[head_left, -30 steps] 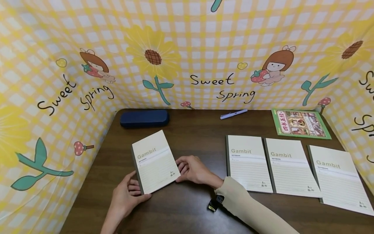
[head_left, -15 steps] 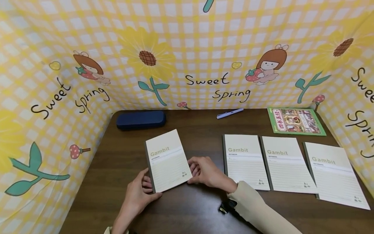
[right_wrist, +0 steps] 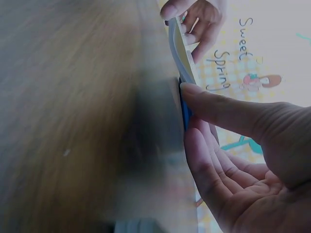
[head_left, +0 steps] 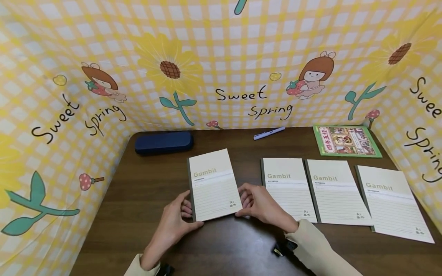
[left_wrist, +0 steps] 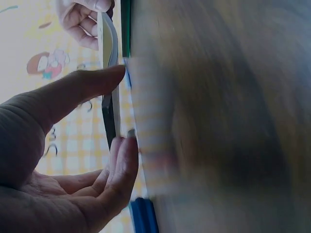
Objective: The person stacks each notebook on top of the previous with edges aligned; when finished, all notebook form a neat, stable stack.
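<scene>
A cream Gambit notebook [head_left: 215,191] with a dark spine is held a little off the table, tilted, its cover facing up. My left hand [head_left: 174,216] grips its spine side at the lower left corner, thumb at the bottom edge. At the lower right corner my right hand [head_left: 264,203] pinches it. Seen edge-on in the left wrist view, the notebook [left_wrist: 108,41] bows slightly between both hands. Three like notebooks lie to the right: one [head_left: 288,191] just beyond the right hand, a second [head_left: 336,191] beside it, and a third [head_left: 393,203] farther right.
A dark blue case [head_left: 164,143] lies at the table's back left. A lilac pen [head_left: 269,133] is at the back middle. The green-bordered picture book [head_left: 348,141] sits at the back right. Checked yellow cloth [head_left: 221,65] walls the table [head_left: 114,230] at the back and sides.
Both hands have carried the notebook rightward, closer to the three lying notebooks, and it has turned to stand a little straighter. The head view has shifted slightly.
</scene>
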